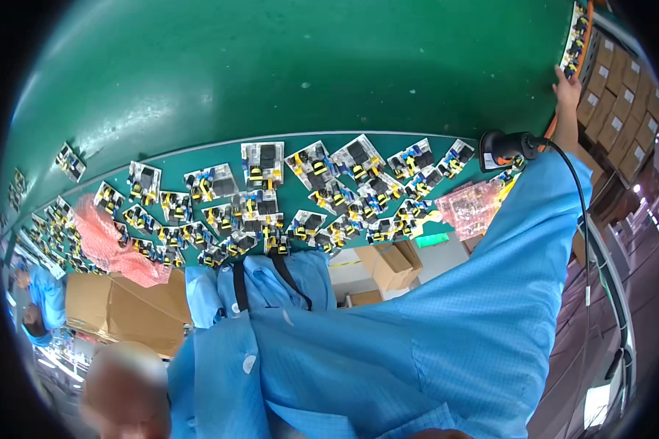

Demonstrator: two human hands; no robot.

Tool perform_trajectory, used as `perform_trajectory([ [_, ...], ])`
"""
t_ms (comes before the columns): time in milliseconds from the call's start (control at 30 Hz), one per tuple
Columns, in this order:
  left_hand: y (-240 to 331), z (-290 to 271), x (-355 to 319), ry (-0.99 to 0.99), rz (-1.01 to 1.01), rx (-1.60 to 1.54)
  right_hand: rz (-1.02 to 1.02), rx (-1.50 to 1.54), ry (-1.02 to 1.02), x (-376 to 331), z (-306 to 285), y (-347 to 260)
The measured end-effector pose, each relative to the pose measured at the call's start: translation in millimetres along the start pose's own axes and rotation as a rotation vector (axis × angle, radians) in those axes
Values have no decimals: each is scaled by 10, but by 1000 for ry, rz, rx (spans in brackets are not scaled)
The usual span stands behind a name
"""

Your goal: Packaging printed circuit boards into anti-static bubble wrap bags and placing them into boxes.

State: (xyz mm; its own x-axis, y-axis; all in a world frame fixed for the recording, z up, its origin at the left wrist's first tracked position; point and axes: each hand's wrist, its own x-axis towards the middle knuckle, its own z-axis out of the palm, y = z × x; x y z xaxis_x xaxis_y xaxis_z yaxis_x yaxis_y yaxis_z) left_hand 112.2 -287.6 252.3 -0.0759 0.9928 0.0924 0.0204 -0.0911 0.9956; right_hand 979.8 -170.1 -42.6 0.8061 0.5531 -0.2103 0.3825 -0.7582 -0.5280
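My right arm in a light blue sleeve stretches out to the upper right. My right hand (566,89) is at the far edge of the green table (285,66), against the lower end of a row of circuit boards (580,35). It is too small and far off to show its grip. My left hand is out of sight. Many small circuit boards (307,194) with yellow and black parts lie spread along the near edge of the table. A black handheld scanner (502,146) on a cable stands beside my right arm.
Pink bubble-wrap bags lie at the left (110,245) and the right (472,206) among the boards. Brown cardboard boxes sit below the table (121,304) and are stacked at the far right (622,102). Another person in blue (42,293) works at the left.
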Motion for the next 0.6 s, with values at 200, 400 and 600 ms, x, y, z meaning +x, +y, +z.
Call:
perform_trajectory([
  [200,-203,1407,416,515,585,-364,-107,-548,270,114,92,71],
  [400,-102,1573,422,-214,340,-254,-198,-633,295,-231,129,-54],
  [600,147,1282,309,-51,562,64,-128,-485,62,-945,331,-166],
])
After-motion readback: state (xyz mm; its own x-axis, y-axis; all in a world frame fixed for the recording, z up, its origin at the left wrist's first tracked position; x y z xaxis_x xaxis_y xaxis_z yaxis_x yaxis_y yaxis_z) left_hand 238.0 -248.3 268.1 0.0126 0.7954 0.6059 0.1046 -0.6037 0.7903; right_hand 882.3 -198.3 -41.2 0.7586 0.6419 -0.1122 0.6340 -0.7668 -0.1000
